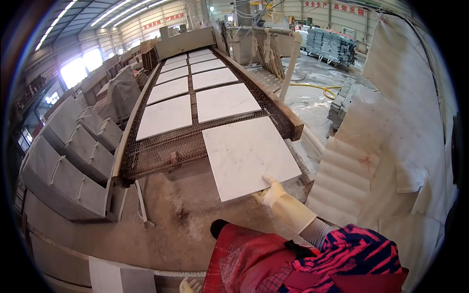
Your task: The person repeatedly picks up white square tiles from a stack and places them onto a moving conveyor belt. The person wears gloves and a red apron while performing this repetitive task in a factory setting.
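Ten white marble tiles are visible on or at the mesh conveyor: nine lie flat on the belt in two columns, five in the left column and four in the right column, and one larger-looking tile overhangs the near end. Two gloved hands are in view: the right hand at the near edge of the overhanging tile and the left hand at the bottom edge of the picture. One yellow hose lies on the wet floor, and roughly four strapped bundles of grey slabs stand left of the conveyor.
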`<state>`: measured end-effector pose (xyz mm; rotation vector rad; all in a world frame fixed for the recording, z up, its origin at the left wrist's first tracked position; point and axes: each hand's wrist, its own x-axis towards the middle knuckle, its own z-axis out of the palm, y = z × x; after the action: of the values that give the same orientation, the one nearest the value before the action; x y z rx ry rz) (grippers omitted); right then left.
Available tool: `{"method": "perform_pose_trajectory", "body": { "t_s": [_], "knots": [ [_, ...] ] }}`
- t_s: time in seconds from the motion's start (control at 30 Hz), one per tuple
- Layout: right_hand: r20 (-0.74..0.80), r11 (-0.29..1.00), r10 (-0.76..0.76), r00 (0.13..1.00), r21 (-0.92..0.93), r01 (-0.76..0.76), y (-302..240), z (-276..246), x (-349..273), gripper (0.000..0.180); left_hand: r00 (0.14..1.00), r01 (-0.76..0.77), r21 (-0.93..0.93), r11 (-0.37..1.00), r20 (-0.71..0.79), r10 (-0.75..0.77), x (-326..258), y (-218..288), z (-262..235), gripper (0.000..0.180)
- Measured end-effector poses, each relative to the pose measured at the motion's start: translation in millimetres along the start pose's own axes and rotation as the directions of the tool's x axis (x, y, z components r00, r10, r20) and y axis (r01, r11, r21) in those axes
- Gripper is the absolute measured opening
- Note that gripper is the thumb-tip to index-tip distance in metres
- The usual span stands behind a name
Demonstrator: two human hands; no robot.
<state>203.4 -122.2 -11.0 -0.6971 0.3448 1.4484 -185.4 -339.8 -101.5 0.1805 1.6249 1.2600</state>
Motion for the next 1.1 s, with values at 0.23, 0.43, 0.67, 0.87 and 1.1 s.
{"method": "perform_pose_trajectory", "body": {
  "t_s": [0.23,0.43,0.67,0.87,1.1],
  "knots": [
    [0.051,1.000,0.013,0.999,-0.011,-0.013,-3.4,-9.8,11.9,0.037,0.999,-0.034,0.067,0.997,0.031,0.032,-2.2,-4.6,3.1,0.035],
    [-0.020,0.999,-0.041,0.999,-0.015,0.041,1.1,3.8,-1.5,0.037,0.998,-0.054,0.105,0.993,0.046,0.050,-1.4,-9.5,3.6,0.035],
    [-0.019,0.998,-0.051,0.999,-0.033,0.050,0.2,8.7,-2.9,0.035,0.994,-0.064,0.116,0.991,0.098,0.053,-8.5,-8.4,4.2,0.037],
    [0.021,0.998,-0.051,0.999,-0.029,0.051,-1.2,2.8,3.8,0.035,0.993,-0.058,0.202,0.978,0.111,0.036,-12.1,-5.9,8.6,0.040],
    [0.064,0.998,-0.056,0.996,-0.039,0.058,-2.4,0.1,12.5,0.036,0.991,-0.075,0.211,0.975,0.126,0.049,-21.4,-3.5,14.7,0.044]
  ]
}}
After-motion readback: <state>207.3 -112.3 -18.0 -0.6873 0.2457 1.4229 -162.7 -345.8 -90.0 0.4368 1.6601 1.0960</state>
